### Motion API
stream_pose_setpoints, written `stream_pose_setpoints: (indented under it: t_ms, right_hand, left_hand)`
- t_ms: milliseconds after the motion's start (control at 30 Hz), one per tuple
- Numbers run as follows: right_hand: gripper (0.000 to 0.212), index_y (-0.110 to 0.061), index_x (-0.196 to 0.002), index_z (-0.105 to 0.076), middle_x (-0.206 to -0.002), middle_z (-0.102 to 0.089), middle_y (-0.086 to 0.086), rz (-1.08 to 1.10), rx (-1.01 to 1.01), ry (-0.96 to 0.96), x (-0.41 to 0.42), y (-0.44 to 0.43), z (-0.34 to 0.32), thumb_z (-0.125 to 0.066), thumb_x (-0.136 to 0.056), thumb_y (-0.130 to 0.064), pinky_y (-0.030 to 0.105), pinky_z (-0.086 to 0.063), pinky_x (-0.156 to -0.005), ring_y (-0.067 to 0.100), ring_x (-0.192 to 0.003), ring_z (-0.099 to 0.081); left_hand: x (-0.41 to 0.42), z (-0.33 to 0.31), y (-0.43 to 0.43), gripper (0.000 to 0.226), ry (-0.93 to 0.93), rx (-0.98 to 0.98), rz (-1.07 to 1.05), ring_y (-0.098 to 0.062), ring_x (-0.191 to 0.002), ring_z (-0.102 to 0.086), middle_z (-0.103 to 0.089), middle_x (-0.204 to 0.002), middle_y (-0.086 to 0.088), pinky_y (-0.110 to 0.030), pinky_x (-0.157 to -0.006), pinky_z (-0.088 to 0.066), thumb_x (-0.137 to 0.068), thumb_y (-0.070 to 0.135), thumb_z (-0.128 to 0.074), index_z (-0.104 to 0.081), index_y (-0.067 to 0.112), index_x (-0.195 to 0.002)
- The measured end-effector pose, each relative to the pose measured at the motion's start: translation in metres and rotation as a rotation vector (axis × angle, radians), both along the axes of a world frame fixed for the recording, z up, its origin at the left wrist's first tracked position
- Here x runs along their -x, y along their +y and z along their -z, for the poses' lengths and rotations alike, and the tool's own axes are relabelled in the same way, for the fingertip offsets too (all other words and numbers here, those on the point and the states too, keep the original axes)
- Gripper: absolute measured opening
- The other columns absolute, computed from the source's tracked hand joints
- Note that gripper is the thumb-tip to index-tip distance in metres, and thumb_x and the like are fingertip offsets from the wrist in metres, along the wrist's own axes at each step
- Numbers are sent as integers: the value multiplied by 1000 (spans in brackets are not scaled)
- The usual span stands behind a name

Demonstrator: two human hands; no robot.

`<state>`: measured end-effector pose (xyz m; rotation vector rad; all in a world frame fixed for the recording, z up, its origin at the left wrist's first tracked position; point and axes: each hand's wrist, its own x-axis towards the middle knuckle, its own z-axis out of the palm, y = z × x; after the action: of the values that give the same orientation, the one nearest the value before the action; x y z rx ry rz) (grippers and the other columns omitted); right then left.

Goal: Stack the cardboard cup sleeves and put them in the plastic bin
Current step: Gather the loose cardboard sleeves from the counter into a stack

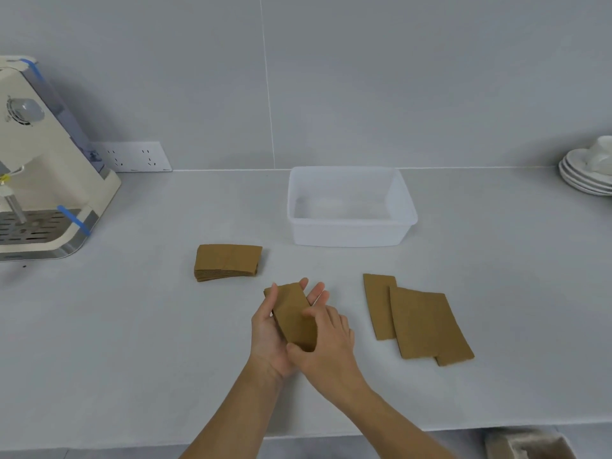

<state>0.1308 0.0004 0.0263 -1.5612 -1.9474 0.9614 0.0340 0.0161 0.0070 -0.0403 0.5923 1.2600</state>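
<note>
Both hands hold a flat brown cardboard cup sleeve (293, 314) above the counter's middle. My left hand (270, 339) cups it from below and the left, thumb on its upper corner. My right hand (328, 346) grips its lower right edge. A neat stack of sleeves (227, 261) lies on the counter to the upper left of my hands. To the right, loose sleeves (420, 321) lie overlapping and flat. The clear plastic bin (351, 223) stands behind them near the wall, with nothing visible inside.
A cream coffee machine (43, 180) occupies the counter's left end, with a wall socket (137, 157) behind it. Stacked white saucers with a cup (587, 170) sit at the far right. The counter's front edge (298, 437) runs below my forearms.
</note>
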Motion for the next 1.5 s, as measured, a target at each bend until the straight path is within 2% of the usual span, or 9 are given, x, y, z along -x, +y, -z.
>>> stream_pose_setpoints:
  t_ms: [200, 333, 433, 567, 700, 1033, 1333, 1500]
  right_hand:
    - [49, -27, -117, -46, -115, -46, -11, 46, 1, 23, -29, 10, -6, -58, -74, -46, 25, -28, -95, 8, -109, -38]
    - [47, -26, -113, -49, -109, -49, -12, 216, -115, 19, -52, 22, -14, -56, -76, -54, 23, -26, -87, 10, -107, -43]
    - [57, -22, -121, -47, -119, -52, -5, 323, -164, -133, -73, 33, -12, -51, -78, -59, 27, -27, -89, 15, -112, -44]
    - [64, -18, -128, -42, -129, -51, 2, 415, -189, -299, -98, 40, 1, -48, -80, -60, 32, -30, -96, 20, -119, -44]
    - [72, -16, -130, -39, -131, -49, 4, 477, -149, -419, -116, 41, 15, -48, -78, -63, 34, -27, -100, 23, -122, -41]
    - [85, -14, -137, -26, -144, -34, 8, 508, -14, -545, -121, 32, 45, -49, -75, -67, 39, -27, -104, 26, -132, -31]
    - [64, -14, -137, -24, -137, -41, 4, 483, -19, -545, -113, 31, 39, -47, -85, -43, 36, -30, -98, 23, -124, -37]
    - [67, -14, -136, -24, -131, -44, 6, 521, 78, -427, -114, 39, 25, -55, -78, -29, 36, -29, -97, 25, -121, -37]
  left_hand:
    - [-20, -2, 12, 61, 4, -9, 61, -26, -112, -62, -65, -123, -10, -45, -82, -53, -75, 52, -58, -59, 14, -123]
    - [-35, -2, 23, 63, -24, 0, 78, -28, -109, -63, -66, -122, -11, -47, -87, -51, -75, 51, -61, -59, 13, -124]
    - [-47, 1, 28, 64, -30, 19, 94, -30, -112, -61, -64, -124, -14, -50, -91, -49, -71, 49, -66, -60, 11, -122]
    - [-60, 4, 29, 63, -57, 37, 118, -29, -110, -63, -66, -122, -14, -47, -81, -56, -71, 47, -67, -59, 12, -123]
    - [-67, 6, 30, 67, -57, 50, 108, -30, -110, -63, -65, -121, -17, -50, -83, -53, -70, 45, -67, -57, 9, -125]
    - [-70, 10, 32, 69, -42, 68, 94, -29, -112, -62, -65, -123, -15, -49, -88, -49, -69, 45, -68, -55, 10, -128]
    - [-64, 4, 30, 69, -46, 70, 67, -29, -111, -62, -65, -123, -14, -48, -85, -52, -70, 45, -68, -54, 11, -128]
    - [-60, -2, 29, 68, -55, 59, 43, -29, -110, -63, -64, -123, -15, -49, -88, -50, -71, 44, -67, -53, 10, -129]
